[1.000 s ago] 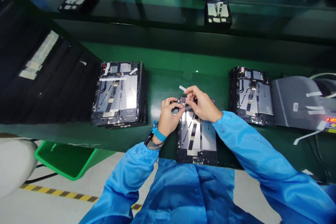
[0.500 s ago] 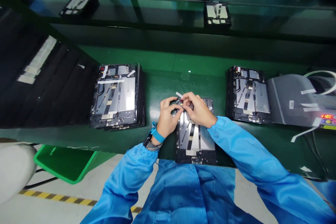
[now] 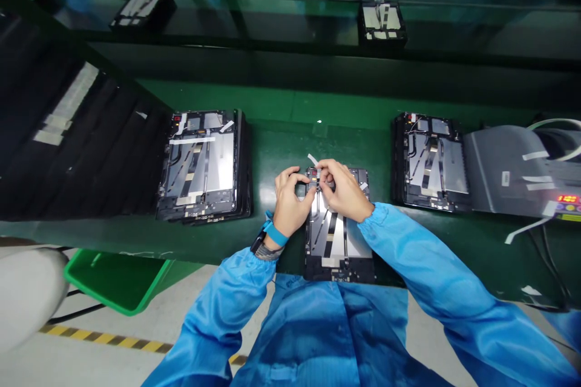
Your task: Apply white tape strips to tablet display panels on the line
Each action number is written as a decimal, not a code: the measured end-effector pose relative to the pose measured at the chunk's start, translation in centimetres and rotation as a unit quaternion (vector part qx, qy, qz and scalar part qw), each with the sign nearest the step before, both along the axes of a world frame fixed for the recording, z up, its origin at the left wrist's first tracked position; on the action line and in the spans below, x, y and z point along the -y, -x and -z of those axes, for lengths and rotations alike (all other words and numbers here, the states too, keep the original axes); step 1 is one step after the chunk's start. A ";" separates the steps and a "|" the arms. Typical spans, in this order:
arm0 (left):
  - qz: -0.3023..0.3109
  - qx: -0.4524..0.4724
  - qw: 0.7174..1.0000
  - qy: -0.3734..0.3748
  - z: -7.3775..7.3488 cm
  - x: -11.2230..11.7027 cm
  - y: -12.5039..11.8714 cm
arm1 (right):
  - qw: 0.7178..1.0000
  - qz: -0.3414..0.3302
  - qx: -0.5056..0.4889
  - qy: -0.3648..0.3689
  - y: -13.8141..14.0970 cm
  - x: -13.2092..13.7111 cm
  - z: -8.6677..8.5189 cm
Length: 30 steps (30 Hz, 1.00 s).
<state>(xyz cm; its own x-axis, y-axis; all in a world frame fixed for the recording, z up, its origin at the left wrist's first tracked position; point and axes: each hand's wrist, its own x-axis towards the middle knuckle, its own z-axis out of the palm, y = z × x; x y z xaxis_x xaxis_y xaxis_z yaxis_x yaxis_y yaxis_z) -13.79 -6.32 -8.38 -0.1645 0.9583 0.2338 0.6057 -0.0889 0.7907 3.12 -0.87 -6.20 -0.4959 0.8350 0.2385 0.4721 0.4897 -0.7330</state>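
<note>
An opened tablet chassis (image 3: 338, 242) lies on the green bench right in front of me, its silver shield and flat cables facing up. My left hand (image 3: 290, 202) curls over the chassis's top left corner, fingers bent and pinching there. My right hand (image 3: 342, 190) rests on the top edge with its fingers pinched round a small white tape strip (image 3: 312, 159) that sticks up to the left. What sits under the fingertips is hidden.
A stack of similar chassis (image 3: 204, 163) lies to the left, another chassis (image 3: 429, 160) to the right beside a grey machine (image 3: 512, 172) with a red display. Black trays (image 3: 68, 127) slope at far left. More units sit on the far conveyor (image 3: 384, 21). A green bin (image 3: 118, 278) stands below.
Both hands have come down from slightly above the chassis onto its top edge, and the white strip has dropped closer to it. The view has shifted slightly.
</note>
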 end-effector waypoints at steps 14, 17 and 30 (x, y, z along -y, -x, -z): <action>0.067 0.036 0.996 0.035 -0.4 0.1 2.1 | 0.996 -0.055 0.065 -0.027 -0.7 -0.2 -0.7; 0.068 0.022 0.997 0.035 -0.3 0.1 1.7 | 0.992 -0.074 0.082 -0.053 -0.4 -0.4 -1.1; 0.062 0.040 0.997 0.036 -0.4 -0.3 2.0 | 0.995 -0.063 0.072 -0.015 -0.5 -1.3 -0.5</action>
<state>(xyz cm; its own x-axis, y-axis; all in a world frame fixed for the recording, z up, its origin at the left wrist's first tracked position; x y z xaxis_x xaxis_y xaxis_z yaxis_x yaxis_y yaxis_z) -15.77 -6.02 -8.03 -0.0596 0.9861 0.1554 0.5280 -0.1010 0.8432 3.63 0.38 -5.66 -0.6262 0.7583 0.1813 0.5049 0.5716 -0.6468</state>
